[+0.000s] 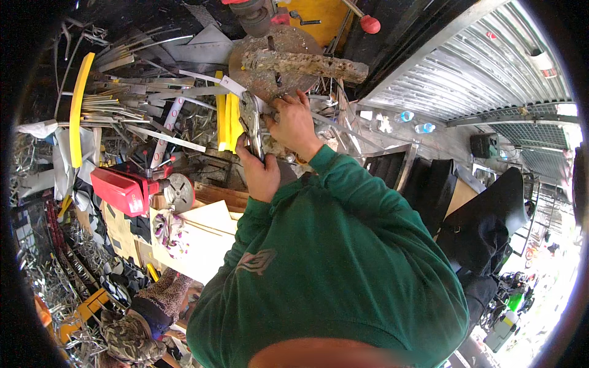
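While grasping silver pliers (pixel 250 113) in the left grip (pixel 261 175), just right of yellow strips (pixel 232 121), holds the right grip (pixel 297 127) bent beside the round table's (pixel 300 40) near edge. Cannot tell whether clasping anything there

The person is wearing a loose, dark green sweater (pixel 350 264). Its long sleeves (pixel 354 183) are ending at the wrists, leaving the left hand (pixel 260 175) and right hand (pixel 296 127) bare. A pinkish mark (pixel 255 262), seemingly a logo, is showing on the left chest.

A ribbed metal wall (pixel 466 73) borders the grey floor (pixel 443 140); glaring light (pixel 561 288), perhaps daylight, floods the lower right.
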`<state>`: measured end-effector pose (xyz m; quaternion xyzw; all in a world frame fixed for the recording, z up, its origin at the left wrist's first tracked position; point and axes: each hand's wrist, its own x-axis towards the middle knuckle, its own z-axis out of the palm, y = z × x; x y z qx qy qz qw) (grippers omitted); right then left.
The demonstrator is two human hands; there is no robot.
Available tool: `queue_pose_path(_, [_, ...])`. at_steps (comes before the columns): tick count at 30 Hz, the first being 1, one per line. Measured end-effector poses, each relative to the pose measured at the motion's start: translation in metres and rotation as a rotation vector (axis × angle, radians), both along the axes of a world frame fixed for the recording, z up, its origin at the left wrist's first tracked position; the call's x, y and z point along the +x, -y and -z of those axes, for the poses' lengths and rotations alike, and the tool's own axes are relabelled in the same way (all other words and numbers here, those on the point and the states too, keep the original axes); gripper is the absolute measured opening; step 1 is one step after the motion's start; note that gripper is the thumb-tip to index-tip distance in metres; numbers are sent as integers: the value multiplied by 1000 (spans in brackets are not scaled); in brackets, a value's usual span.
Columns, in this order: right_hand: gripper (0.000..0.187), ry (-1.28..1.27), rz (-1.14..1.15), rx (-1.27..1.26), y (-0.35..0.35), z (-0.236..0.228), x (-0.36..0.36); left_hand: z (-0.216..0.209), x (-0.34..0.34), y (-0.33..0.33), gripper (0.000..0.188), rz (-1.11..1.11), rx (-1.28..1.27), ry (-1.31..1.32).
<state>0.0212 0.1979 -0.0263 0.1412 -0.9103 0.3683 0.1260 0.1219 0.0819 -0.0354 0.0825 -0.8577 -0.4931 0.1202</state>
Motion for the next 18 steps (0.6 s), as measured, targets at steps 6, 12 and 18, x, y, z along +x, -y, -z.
queue_pose_path(6, [38,-13,9,25,-2,-13,-2,-8,-1,-4,67,-25,145,-9])
queue_pose_path(12, [42,-95,-90,-63,-19,-25,3,-1,3,12,68,-76,187,24])
queue_pose_path(18, [30,-68,83,-183,-56,14,-1,20,23,57,74,-86,-263,-90])
